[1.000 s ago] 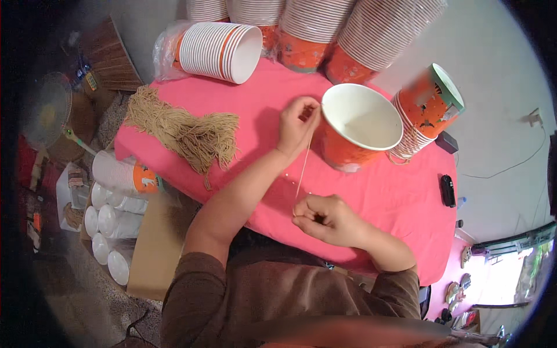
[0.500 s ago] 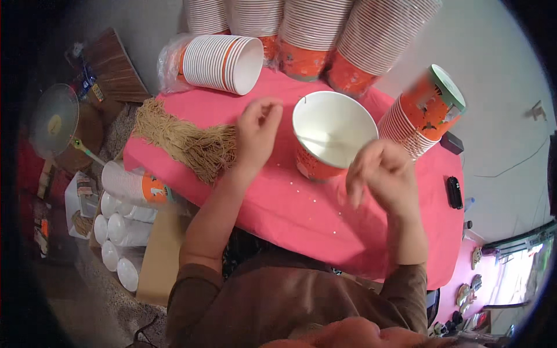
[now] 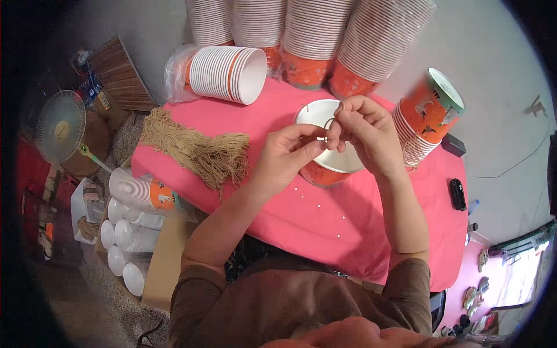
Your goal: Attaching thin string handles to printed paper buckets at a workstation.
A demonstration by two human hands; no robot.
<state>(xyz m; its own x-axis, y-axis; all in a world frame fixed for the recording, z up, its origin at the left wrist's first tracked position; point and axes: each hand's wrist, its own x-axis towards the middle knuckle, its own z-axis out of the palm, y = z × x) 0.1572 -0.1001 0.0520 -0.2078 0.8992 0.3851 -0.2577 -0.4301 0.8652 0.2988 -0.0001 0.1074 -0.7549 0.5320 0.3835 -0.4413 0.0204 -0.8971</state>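
A large paper bucket (image 3: 326,175), white inside and orange with printed figures outside, stands upright on the pink-covered table (image 3: 278,223). A short dark bit of cord shows at its far left rim. My left hand (image 3: 288,155) and my right hand (image 3: 371,130) meet above the bucket's mouth, fingers pinched. A thin cord (image 3: 328,124) curves between their fingertips; its ends are hidden by the fingers. Left of the bucket lies a thick bundle of tan cords (image 3: 203,149). To the right of my right hand is a stack of orange buckets (image 3: 432,119), its top one upside down.
Tall stacks of wrapped buckets (image 3: 310,40) line the table's back, and a stack lying on its side (image 3: 223,72) is at back left. A black object (image 3: 457,194) lies near the right edge. A cardboard box (image 3: 165,255) with wrapped white cups stands at lower left.
Both hands have moved together over the bucket, the left going right and the right going up. They were apart; now a curved cord shows between their fingertips. The view has shifted slightly.
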